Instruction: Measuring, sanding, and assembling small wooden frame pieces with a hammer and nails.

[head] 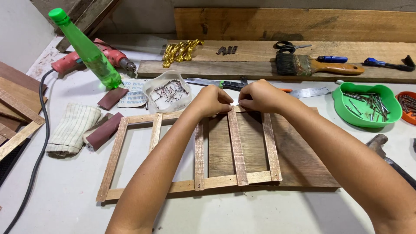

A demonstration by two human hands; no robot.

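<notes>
Fingers [234,102] of both hands pinch something tiny at the wooden frame's [237,145] top rail, frame centre; I'd keep it upright and steady.

Green bottle [89,51], green bowl [342,97], striped pale cloth [71,128].

This is a small woodworking shop or hobby bench. A red electric drill [93,56] with a black cord lies on the white worktop [65,195] among rough timber planks [294,24] and thin wooden offcuts [17,104]. A wood-handled paintbrush [316,65], a blue-handled screwdriver [331,59], black scissors [288,45], brown sandpaper blocks [104,130] and a green plastic bowl of nails [367,104] lie around a slatted wooden frame [197,143].
</notes>
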